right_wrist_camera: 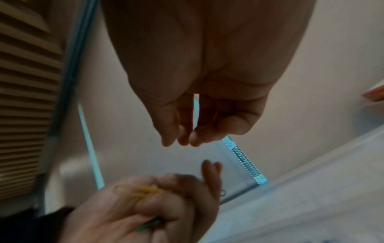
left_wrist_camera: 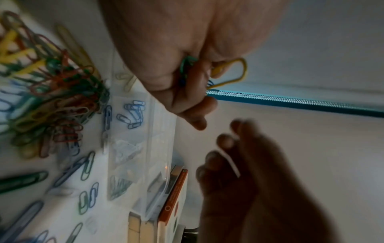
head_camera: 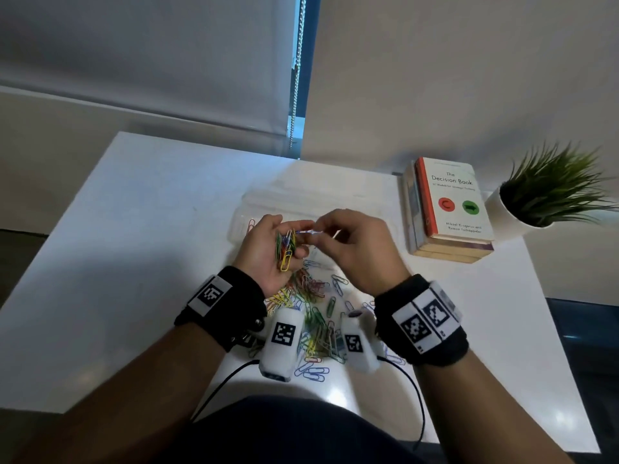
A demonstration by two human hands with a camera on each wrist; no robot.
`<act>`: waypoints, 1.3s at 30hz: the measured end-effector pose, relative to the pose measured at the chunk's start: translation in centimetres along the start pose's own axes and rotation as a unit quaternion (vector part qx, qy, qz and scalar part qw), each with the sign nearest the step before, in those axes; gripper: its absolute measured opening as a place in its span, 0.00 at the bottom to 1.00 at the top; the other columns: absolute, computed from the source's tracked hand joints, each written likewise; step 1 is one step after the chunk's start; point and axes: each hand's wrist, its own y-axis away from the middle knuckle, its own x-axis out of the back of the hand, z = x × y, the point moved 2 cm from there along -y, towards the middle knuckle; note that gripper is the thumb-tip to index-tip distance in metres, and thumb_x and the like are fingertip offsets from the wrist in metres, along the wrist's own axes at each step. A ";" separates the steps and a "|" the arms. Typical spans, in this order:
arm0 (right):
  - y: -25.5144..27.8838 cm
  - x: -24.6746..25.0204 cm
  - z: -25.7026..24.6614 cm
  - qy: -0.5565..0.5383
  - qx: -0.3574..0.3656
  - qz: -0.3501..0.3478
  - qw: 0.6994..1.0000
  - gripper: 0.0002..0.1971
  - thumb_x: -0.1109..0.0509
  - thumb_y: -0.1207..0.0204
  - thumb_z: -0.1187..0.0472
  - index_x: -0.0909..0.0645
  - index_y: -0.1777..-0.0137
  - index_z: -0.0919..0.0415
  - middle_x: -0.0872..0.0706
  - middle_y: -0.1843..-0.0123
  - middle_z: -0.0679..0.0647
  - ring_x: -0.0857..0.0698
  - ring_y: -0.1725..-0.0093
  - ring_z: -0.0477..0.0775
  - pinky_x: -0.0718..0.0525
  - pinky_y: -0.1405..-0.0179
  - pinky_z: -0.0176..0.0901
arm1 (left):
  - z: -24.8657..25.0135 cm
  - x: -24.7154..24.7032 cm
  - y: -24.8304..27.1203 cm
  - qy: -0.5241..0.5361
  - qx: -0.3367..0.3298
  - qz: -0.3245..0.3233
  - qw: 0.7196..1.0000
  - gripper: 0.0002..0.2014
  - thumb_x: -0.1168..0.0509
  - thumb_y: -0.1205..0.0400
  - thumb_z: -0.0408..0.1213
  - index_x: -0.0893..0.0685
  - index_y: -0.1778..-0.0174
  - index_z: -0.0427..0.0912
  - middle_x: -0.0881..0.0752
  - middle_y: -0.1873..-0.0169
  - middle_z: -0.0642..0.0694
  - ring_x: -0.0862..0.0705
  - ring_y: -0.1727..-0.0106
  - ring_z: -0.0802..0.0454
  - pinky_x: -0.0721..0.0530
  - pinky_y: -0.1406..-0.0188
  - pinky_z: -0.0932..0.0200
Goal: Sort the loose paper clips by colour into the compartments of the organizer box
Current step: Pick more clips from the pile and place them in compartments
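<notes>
My left hand [head_camera: 268, 241] is raised palm-up over the table and grips a mixed bunch of paper clips [head_camera: 285, 250], with a yellow clip [left_wrist_camera: 230, 72] sticking out. Beside it, my right hand [head_camera: 323, 232] pinches one pale white clip [left_wrist_camera: 231, 164] between thumb and fingertips, close to the left hand's fingertips. A pile of loose coloured clips [head_camera: 315, 313] lies on the white table below both wrists. The clear organizer box [head_camera: 264, 202] stands just beyond the hands. Its compartments hold blue clips [left_wrist_camera: 133, 113], white clips [left_wrist_camera: 126, 148] and greyish-green clips [left_wrist_camera: 118, 185].
A stack of books [head_camera: 449, 209] sits right of the box, with a potted plant [head_camera: 549, 192] further right. The white table [head_camera: 134, 229] meets the wall and a window blind at the back. Wrist camera cables trail over the near edge.
</notes>
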 end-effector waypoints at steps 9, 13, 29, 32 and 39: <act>0.7 -2.8 -0.8 0.033 0.033 -0.116 0.992 0.03 0.24 0.31 0.62 0.15 0.60 0.55 0.17 0.69 0.46 0.23 0.71 0.42 0.29 0.68 0.33 | 0.1 0.0 -0.1 0.004 -0.014 0.058 0.998 0.17 0.48 0.16 0.40 0.15 0.50 0.36 0.20 0.70 0.44 0.23 0.76 0.52 0.27 0.76 0.65; 1.0 -2.5 -0.3 -0.009 0.022 -0.082 0.996 0.04 0.27 0.26 0.64 0.12 0.59 0.55 0.13 0.69 0.43 0.17 0.68 0.44 0.21 0.64 0.35 | 0.0 0.9 -0.4 0.002 -0.036 0.074 0.997 0.14 0.47 0.17 0.35 0.17 0.51 0.32 0.21 0.72 0.42 0.26 0.78 0.52 0.33 0.80 0.64; -6.0 -5.4 3.2 0.106 -0.077 -0.077 0.988 0.03 0.30 0.26 0.61 0.16 0.60 0.56 0.14 0.66 0.52 0.18 0.64 0.52 0.28 0.64 0.38 | 2.6 4.0 -0.6 0.026 -0.055 0.061 0.996 0.19 0.53 0.14 0.40 0.20 0.50 0.33 0.18 0.69 0.40 0.28 0.77 0.55 0.42 0.87 0.68; -6.2 -5.9 3.0 0.110 -0.097 -0.087 0.985 0.08 0.30 0.24 0.57 0.15 0.48 0.55 0.16 0.64 0.51 0.18 0.62 0.52 0.28 0.62 0.37 | 2.4 3.8 -0.4 0.028 -0.036 0.042 0.998 0.23 0.55 0.13 0.44 0.19 0.47 0.32 0.16 0.69 0.40 0.27 0.77 0.54 0.41 0.86 0.67; -2.7 -4.0 -2.3 0.077 0.030 -0.057 0.995 0.06 0.26 0.28 0.56 0.15 0.54 0.56 0.16 0.63 0.52 0.20 0.63 0.49 0.25 0.62 0.40 | 1.3 2.6 -0.6 0.157 -0.014 0.013 0.987 0.22 0.54 0.13 0.41 0.19 0.45 0.31 0.15 0.63 0.40 0.15 0.68 0.51 0.16 0.71 0.65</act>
